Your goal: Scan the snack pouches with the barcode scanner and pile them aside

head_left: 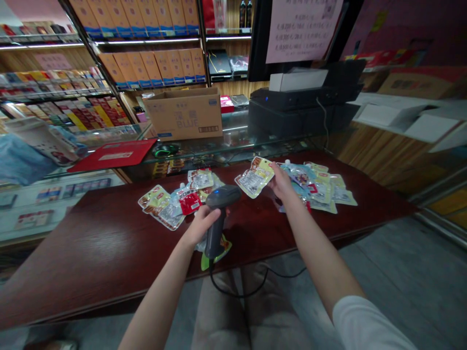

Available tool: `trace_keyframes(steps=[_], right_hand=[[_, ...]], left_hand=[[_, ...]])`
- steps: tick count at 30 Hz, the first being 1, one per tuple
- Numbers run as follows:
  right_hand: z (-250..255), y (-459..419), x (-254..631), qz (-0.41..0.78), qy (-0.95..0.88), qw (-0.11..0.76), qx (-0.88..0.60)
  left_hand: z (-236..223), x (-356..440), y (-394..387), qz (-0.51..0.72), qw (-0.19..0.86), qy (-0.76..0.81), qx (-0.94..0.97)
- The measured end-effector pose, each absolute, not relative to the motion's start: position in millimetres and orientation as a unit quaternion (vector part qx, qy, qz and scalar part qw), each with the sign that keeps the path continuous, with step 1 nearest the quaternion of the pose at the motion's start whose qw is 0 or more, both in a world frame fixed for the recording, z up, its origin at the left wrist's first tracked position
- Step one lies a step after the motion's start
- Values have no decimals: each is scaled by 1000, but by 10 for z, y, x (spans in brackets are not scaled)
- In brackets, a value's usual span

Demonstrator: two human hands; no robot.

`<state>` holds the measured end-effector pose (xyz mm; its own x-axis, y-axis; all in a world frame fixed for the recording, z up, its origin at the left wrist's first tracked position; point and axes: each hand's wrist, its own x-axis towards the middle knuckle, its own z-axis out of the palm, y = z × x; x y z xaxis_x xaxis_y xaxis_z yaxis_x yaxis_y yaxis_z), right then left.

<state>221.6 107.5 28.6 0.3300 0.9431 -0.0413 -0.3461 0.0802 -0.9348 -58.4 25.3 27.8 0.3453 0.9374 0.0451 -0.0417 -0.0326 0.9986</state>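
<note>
My left hand (201, 224) grips the handle of a dark grey barcode scanner (219, 214), held upright over the dark red counter (109, 233) with its head pointing away from me. My right hand (281, 183) holds up a yellow and silver snack pouch (254, 177) by its right edge, just right of the scanner head. A pile of pouches (175, 197) lies left of the scanner, and another pile (321, 187) lies to the right, beside my right wrist. One green-edged pouch (223, 248) lies under the scanner handle.
The scanner cable (241, 290) hangs off the counter's near edge over my lap. Behind stands a glass counter with a cardboard box (186, 114), a computer mouse (165, 149), a red mat (113, 154) and a black register (299, 104). Shelves of boxed goods fill the back left.
</note>
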Motion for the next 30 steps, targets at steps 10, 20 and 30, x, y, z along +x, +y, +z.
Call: trace_keyframes(steps=[10, 20, 30], right_hand=[[221, 1113, 2214, 492, -349, 664, -443], [217, 1103, 2247, 470, -343, 654, -483], [213, 1067, 2360, 418, -348, 702, -461]], left_hand=[[256, -544, 211, 398, 617, 379, 563], [206, -563, 242, 417, 617, 377, 551], [163, -594, 266, 447, 607, 392, 526]])
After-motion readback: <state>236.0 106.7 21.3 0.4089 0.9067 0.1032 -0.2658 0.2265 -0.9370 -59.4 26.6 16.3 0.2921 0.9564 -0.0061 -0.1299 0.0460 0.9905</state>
